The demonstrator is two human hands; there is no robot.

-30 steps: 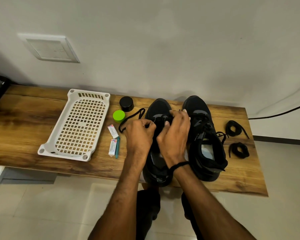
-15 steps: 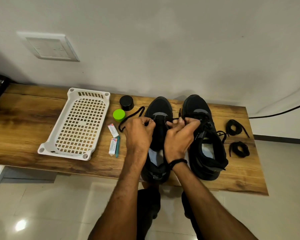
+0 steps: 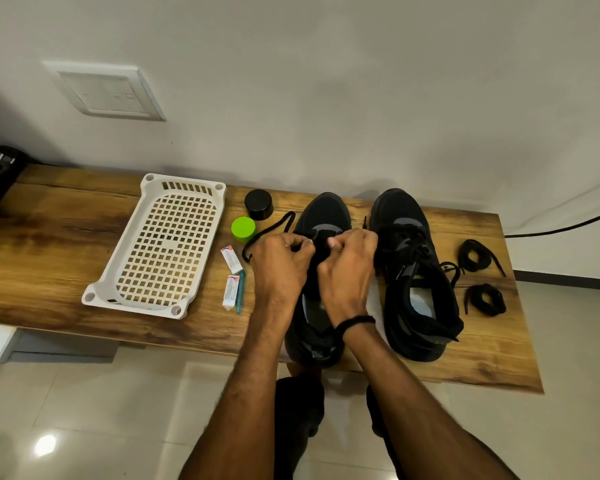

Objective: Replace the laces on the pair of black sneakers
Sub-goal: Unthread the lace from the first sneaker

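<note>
The left sneaker (image 3: 326, 209) stands at the bench's (image 3: 66, 237) front edge, heel overhanging, with the right sneaker (image 3: 420, 306) just beside it. Both hands meet over its eyelets, wrists bent down. The left hand (image 3: 279, 263) pinches the lace (image 3: 274, 226), which loops out toward the green lid (image 3: 243, 229). The right hand (image 3: 347, 268) has its fingers curled on the lace's other end, mostly hidden. The hands cover the tongue. Two coiled laces (image 3: 485, 299) lie near the bench's right end.
</note>
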